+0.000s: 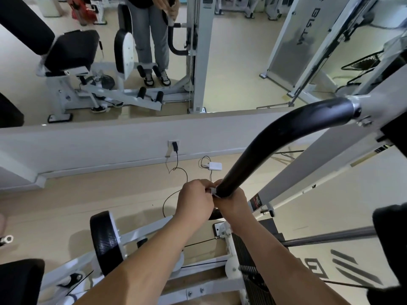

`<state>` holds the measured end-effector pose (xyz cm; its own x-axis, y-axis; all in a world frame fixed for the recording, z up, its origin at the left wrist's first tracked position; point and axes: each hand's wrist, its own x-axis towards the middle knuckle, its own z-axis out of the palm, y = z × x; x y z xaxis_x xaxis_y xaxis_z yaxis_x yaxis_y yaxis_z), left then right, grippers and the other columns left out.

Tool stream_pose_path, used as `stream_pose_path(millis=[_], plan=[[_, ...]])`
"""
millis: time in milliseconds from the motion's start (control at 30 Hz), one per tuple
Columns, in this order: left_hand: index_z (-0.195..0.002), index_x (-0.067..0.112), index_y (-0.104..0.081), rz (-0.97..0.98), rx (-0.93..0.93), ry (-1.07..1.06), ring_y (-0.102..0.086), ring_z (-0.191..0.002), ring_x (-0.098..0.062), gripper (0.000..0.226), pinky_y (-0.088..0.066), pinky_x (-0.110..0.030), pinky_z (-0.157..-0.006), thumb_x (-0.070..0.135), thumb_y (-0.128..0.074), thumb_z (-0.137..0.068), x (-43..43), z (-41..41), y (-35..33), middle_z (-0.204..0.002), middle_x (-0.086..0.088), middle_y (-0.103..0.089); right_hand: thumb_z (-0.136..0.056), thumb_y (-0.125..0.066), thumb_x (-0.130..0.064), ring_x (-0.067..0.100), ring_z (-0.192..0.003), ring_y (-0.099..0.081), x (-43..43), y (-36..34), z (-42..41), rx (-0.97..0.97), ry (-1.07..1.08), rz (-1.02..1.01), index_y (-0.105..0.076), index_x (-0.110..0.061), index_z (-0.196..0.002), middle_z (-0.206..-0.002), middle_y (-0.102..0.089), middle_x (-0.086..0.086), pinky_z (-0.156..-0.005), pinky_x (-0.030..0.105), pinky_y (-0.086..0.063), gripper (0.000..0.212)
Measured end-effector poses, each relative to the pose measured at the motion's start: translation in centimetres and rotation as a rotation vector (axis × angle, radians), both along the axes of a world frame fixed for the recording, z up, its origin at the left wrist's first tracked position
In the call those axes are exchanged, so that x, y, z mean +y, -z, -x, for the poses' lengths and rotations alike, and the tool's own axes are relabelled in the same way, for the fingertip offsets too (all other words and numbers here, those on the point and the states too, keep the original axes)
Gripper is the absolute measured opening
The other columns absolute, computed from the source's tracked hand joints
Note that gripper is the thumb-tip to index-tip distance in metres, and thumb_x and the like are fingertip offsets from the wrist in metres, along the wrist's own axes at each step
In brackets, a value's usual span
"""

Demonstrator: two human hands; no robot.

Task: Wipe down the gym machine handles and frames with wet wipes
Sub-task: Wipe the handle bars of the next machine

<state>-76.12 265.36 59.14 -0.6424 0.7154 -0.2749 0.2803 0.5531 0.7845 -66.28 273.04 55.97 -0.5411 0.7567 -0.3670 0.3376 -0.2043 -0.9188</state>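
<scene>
Black padded handle (273, 137), thick, smooth and slightly glossy, curving in one long arc. Upper end joined to the white frame (312, 164) at a silver collar high on the right; lower end down at picture centre, between the two hands. Long axis running from upper right down to lower centre, bending steeply toward the floor over its last stretch. Frame made of white painted bars, one slanting down to the left just beside the handle, with a small red and black label near its foot.

Wet wipe (213, 191) showing only as a small pale fold at the handle's lower end, mostly hidden by fingers.

Left hand (195, 202) curled, fingertips pinching the wipe against the end of the handle. Right hand (233, 203) wrapped around the handle's lower end from beneath, touching the left hand; whether also holding the wipe, cannot tell.

Beyond the hands, a white charger (215, 166) with thin black cables on the tan floor, near a wall socket (174, 145). Above, a wall mirror (237, 62). Black round pad (104, 241) at lower left.
</scene>
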Motion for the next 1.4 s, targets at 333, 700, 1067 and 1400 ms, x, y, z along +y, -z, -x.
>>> stream_pose_path(millis=[333,700,1067,1400], plan=[[-0.095,0.029,-0.078,-0.135,-0.142,-0.203,-0.068,-0.089,-0.004,0.027,-0.052,-0.016,-0.076,0.009,-0.059,-0.096,-1.4,-0.7,1.4,-0.093,0.016,-0.074,-0.074,-0.093,-0.022,0.014,-0.097,-0.073,0.6,-1.4,-3.6,-0.031,0.046,0.015,-0.074,-0.021,-0.108,-0.099,-0.078,-0.003,-0.083,0.03,-0.062,0.039],[-0.094,0.023,-0.072,-0.059,-0.192,-0.289,-0.067,-0.085,-0.02,0.026,-0.055,-0.03,-0.077,0.005,-0.054,-0.094,0.1,-1.7,0.6,-0.088,0.006,-0.071,-0.104,-0.061,-0.015,0.02,-0.075,-0.074,-0.7,-3.1,-3.4,0.111,0.312,0.311,-0.071,0.003,-0.103,-0.081,-0.075,0.011,-0.077,0.032,-0.059,0.022],[-0.086,0.026,-0.073,-0.087,-0.199,-0.224,-0.07,-0.088,-0.021,0.03,-0.06,-0.039,-0.086,0.003,-0.054,-0.091,0.5,-1.0,-2.1,-0.091,0.003,-0.074,-0.111,-0.039,-0.012,0.013,-0.058,-0.052,0.2,-6.5,-2.3,0.105,0.271,0.278,-0.065,0.005,-0.106,-0.067,-0.051,0.007,-0.065,0.03,-0.052,0.031],[-0.09,0.026,-0.076,-0.315,-0.059,-0.079,-0.071,-0.085,-0.014,0.026,-0.057,-0.031,-0.075,0.011,-0.056,-0.097,1.3,-0.5,-9.3,-0.086,0.009,-0.076,-0.105,-0.035,-0.003,0.013,-0.052,-0.037,0.5,-13.6,-2.3,0.506,0.363,0.254,-0.045,-0.013,-0.07,-0.06,-0.037,0.003,-0.057,0.03,-0.034,0.038]])
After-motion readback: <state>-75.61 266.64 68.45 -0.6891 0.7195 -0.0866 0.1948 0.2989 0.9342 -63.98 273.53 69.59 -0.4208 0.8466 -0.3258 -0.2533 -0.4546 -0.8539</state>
